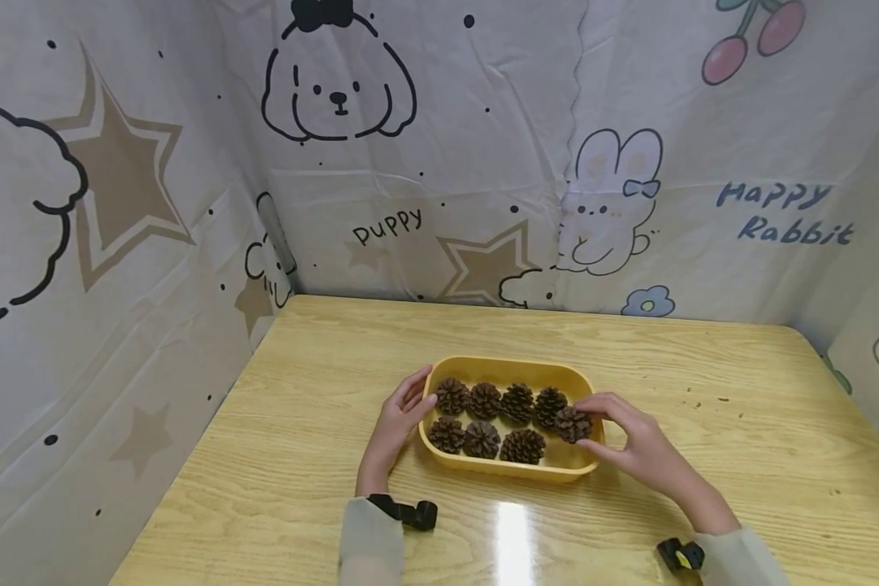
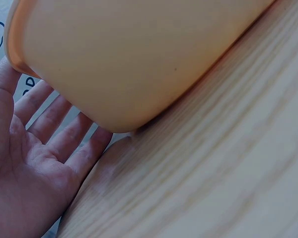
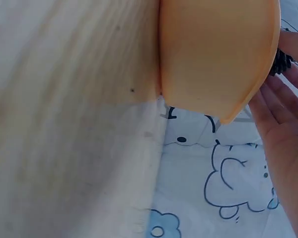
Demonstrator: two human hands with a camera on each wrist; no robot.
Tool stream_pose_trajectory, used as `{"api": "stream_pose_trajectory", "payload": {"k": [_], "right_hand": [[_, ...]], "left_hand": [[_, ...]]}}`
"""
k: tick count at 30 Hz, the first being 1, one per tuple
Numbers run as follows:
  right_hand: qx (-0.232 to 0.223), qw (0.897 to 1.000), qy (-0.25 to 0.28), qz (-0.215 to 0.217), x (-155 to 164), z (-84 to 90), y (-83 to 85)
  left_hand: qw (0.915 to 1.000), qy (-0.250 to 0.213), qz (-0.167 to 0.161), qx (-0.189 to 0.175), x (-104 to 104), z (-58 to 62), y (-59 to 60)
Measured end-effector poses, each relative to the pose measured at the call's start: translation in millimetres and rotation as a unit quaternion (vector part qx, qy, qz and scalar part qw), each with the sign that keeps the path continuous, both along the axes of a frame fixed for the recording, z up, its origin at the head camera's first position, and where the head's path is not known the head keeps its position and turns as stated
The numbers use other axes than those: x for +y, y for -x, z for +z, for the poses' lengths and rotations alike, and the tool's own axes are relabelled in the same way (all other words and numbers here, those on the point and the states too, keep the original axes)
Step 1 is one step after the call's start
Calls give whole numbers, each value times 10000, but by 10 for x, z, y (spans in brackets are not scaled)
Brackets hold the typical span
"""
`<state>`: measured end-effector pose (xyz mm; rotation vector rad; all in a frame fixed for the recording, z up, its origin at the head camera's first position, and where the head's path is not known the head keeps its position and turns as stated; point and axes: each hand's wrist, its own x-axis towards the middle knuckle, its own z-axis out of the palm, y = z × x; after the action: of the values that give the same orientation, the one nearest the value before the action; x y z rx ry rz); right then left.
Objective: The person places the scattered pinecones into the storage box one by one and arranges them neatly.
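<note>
A yellow plastic basin with rounded corners sits on the table, with several brown pine cones inside in two rows. My left hand holds its left end, thumb over the rim and fingers along the outer wall; the left wrist view shows that hand against the basin's side. At the right end, my right hand pinches a pine cone between thumb and fingers, level with the rim. In the right wrist view, a dark bit of the pine cone shows past the basin wall.
The light wood table runs back to a hanging cloth printed with cartoon animals and stars. Small dark specks lie on the tabletop right of the basin. Each wrist wears a black camera mount.
</note>
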<state>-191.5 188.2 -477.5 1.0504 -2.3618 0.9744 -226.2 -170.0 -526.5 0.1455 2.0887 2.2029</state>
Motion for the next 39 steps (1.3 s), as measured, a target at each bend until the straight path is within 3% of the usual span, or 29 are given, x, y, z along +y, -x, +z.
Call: {"api": "stream_pose_trajectory", "payload": {"k": [4,9,16,20,25,30,39], "right_hand": [[136,9987,-356,330,-20,70,23],[-32,9929,-1142,337,-30,136,46],[-1066,9752,-1885,462,-70,252,79],[-1720,9614,-2070,576,-99,308,109],[-2155,9486,-2214,681,-135,335,138],[-2266,9443,-2290,665,-144,321,163],[-2072,9474,-2330,725,-174,300,170]], "left_hand": [[10000,9,-26,16,0,-7,4],[10000,0,-28,-16,0,4,-2],[10000,69,-31,-4,-2,13,5],[10000,83,-20,24,-2,0,14],[10000,63,1,-36,4,-5,16],[10000,37,-10,-60,6,7,2],[9999,110,-6,-10,5,1,8]]}}
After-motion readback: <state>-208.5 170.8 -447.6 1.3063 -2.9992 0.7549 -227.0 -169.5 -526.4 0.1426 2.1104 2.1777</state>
